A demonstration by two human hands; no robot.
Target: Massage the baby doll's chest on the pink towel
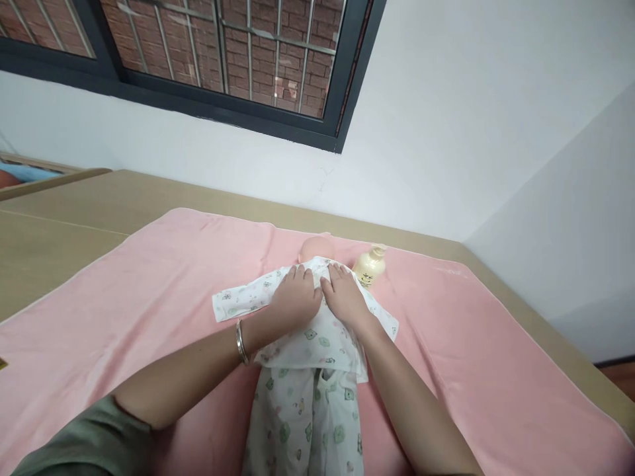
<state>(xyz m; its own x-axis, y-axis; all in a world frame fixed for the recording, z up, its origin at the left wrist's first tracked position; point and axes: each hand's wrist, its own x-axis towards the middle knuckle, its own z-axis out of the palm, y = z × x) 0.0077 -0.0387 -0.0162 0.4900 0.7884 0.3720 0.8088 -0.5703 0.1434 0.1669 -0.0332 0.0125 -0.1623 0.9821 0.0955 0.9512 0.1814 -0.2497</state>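
A baby doll in a white printed shirt point(317, 340) and matching trousers point(300, 423) lies stretched out with its bald head point(316, 248) at the far end. Its face does not show. My left hand point(296, 297), with a silver bangle at the wrist, rests flat on the upper part of the shirt. Beside it my right hand point(344, 294) lies flat on the other side, fingers pointing toward the doll's head. The two thumbs nearly meet at the middle. The doll's left-hand sleeve point(243, 301) is spread out sideways; its hands are hidden.
A pale yellow pump bottle point(370, 264) leans or lies just right of the doll's head. Under everything is a pink blanket point(163, 284) with a few creases, on a wooden tabletop point(64, 244). A white wall point(421, 132) and a barred window point(223, 53) stand behind.
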